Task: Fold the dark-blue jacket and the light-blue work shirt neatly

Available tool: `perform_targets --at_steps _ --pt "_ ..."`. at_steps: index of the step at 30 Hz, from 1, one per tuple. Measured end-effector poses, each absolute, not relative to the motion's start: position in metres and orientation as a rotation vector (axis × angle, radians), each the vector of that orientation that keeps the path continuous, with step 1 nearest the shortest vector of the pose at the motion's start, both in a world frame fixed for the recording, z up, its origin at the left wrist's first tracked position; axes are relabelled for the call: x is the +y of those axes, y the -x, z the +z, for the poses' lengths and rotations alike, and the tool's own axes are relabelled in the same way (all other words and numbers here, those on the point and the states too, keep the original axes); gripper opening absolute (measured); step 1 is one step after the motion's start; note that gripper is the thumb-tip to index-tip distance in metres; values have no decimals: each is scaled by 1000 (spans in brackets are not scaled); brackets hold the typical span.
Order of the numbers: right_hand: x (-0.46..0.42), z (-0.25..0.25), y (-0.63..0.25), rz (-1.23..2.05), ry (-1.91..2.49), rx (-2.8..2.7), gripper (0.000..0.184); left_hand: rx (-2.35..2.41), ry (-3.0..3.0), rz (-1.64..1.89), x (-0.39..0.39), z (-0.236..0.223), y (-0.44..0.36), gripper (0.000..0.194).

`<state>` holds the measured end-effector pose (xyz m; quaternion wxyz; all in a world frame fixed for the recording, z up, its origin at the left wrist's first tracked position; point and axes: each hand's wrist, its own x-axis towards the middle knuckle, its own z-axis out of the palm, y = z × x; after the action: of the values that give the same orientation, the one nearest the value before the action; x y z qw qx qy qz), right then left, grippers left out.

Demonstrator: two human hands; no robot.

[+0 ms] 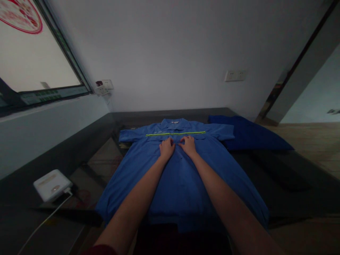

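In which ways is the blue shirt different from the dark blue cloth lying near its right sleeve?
The shirt is a lighter blue; the dark blue cloth is deeper in shade. The shirt has a yellow-green chest stripe, while the cloth shows none. The left hand and right hand are at the shirt's front; neither is at the cloth. Both lie on the dark table.

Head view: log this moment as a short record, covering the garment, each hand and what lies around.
Garment: blue short-sleeved shirt, spread front up, collar away from the person
Marking: yellow-green stripe across the chest
Left hand: at the shirt front, below the stripe; grip unclear
Right hand: beside it, fingers curled; grip unclear
Surface: dark table
Right side: darker blue cloth
Left side: white device with cable
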<state>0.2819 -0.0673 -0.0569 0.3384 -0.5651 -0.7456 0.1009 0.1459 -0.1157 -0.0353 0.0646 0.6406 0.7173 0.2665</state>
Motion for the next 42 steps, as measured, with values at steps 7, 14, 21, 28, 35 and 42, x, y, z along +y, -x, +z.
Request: perform_targets --at_steps 7,14,21,28,35,42 --pt "-72 -55 -282 202 1537 -2010 18 2171 -2009 834 -120 -34 -148 35" --pt "-77 -50 -287 168 1513 -2086 13 2050 -2228 888 -125 -28 -148 28" --pt "-86 -46 -290 124 1538 -2103 17 1933 -2399 733 -124 -35 -144 28" --pt "-89 -42 -296 129 1607 -2107 18 1828 -2506 535 -127 -43 -140 41" --pt "-97 -29 -296 176 1649 -2128 20 1802 -2481 418 -138 -38 -137 46" --pt "-116 13 -298 245 1522 -2258 18 1831 -2397 610 -147 -22 -143 45"
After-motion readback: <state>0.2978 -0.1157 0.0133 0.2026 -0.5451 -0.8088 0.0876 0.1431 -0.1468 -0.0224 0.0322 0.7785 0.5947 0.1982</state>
